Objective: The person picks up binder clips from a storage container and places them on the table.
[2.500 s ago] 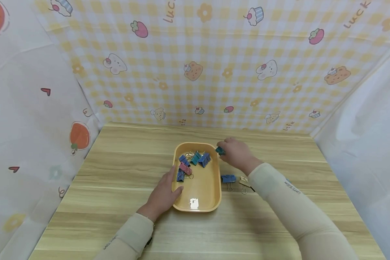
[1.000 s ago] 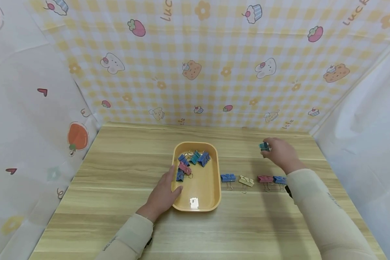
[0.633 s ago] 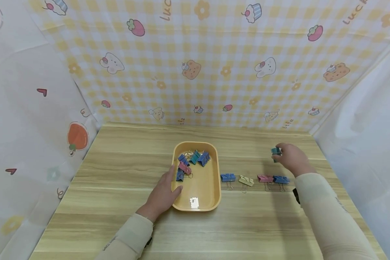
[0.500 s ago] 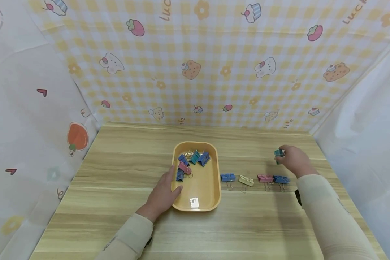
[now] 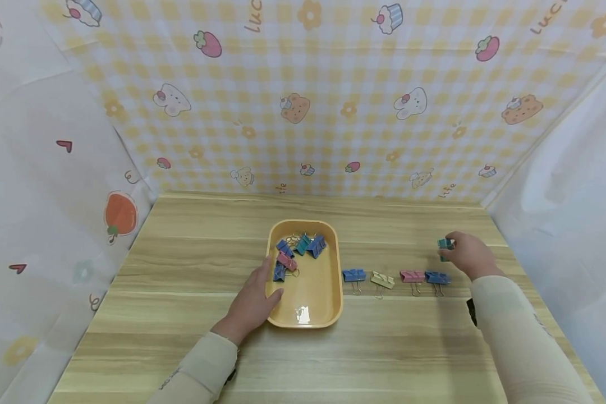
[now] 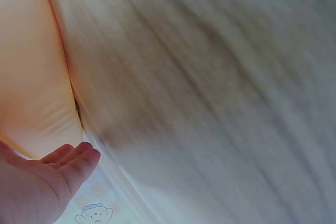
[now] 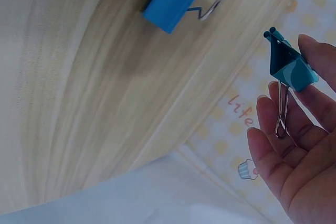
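Note:
My right hand (image 5: 471, 256) pinches a teal binder clip (image 7: 294, 72) between thumb and fingers, held above the table's right side. In the right wrist view its wire handle hangs down over the fingers. My left hand (image 5: 249, 300) rests at the left wall of a yellow tray (image 5: 339, 292), its thumb over the rim and the fingers straight along the outside. Inside the tray lie several binder clips: a pink one (image 5: 287, 261), a teal one (image 5: 303, 244) and blue ones, including a blue clip (image 5: 316, 247) at the right.
Right of the tray, a row of clips lies on the wooden table (image 5: 384, 348): a blue clip (image 5: 354, 275), a yellow clip (image 5: 382, 280), a pink clip (image 5: 412, 276) and a dark blue clip (image 5: 437, 278). A checked cloth (image 5: 333, 134) stands behind the table.
My right hand has carried the teal clip from beside the tray's upper right corner to the right, past the row's end, lately drifting nearer the row. The left hand keeps its place.

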`<state>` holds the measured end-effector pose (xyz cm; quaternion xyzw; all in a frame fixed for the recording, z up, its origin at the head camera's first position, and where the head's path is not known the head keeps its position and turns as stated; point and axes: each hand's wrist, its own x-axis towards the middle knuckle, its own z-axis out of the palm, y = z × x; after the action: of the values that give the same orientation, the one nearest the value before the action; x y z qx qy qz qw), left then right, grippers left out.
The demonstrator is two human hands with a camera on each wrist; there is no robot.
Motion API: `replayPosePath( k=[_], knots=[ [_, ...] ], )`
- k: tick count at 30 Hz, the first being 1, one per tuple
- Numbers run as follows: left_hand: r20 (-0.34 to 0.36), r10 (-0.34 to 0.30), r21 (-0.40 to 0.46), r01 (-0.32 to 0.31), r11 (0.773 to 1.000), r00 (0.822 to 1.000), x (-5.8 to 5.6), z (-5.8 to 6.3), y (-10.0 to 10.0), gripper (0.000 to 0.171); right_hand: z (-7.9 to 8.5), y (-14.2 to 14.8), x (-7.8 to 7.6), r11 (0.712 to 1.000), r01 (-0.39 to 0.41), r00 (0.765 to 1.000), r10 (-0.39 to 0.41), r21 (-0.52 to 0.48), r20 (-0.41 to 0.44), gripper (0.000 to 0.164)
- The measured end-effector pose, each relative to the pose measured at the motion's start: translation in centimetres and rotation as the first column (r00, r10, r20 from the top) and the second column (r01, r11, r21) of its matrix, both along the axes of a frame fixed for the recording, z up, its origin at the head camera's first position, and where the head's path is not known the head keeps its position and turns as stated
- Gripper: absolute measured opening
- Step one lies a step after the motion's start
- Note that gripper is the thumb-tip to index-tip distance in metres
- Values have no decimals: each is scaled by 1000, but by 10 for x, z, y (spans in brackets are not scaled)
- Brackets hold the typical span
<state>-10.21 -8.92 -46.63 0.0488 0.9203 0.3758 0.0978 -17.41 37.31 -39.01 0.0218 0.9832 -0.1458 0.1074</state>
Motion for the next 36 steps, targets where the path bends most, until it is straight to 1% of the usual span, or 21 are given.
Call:
replayPosePath(
  k=[5, 12, 21, 31, 36],
  knots=[
    [7, 3, 3, -3, 1000, 1000, -1, 0, 0, 80, -4, 8, 4, 1000, 22, 999, -21, -13, 30, 55],
    [17, 9, 3, -9, 1000, 1000, -1, 0, -1, 82, -13, 20, 8, 999, 43, 998, -43, -17, 40, 56],
    [7, 8, 1, -8, 1000, 1000, -1, -1, -1, 81, -23, 30, 12, 999, 49, 998, -49, -7, 35, 57],
    [15, 9, 7, -9, 1000, 1000, -1, 0, 0, 82, -35, 39, 14, 995, 94, 992, -93, -9, 89, 59],
    [13, 10, 1, -10, 1000, 1000, -1, 0, 0, 82, -36, 40, 16, 994, 107, 989, -105, -19, 102, 61]
  ],
)
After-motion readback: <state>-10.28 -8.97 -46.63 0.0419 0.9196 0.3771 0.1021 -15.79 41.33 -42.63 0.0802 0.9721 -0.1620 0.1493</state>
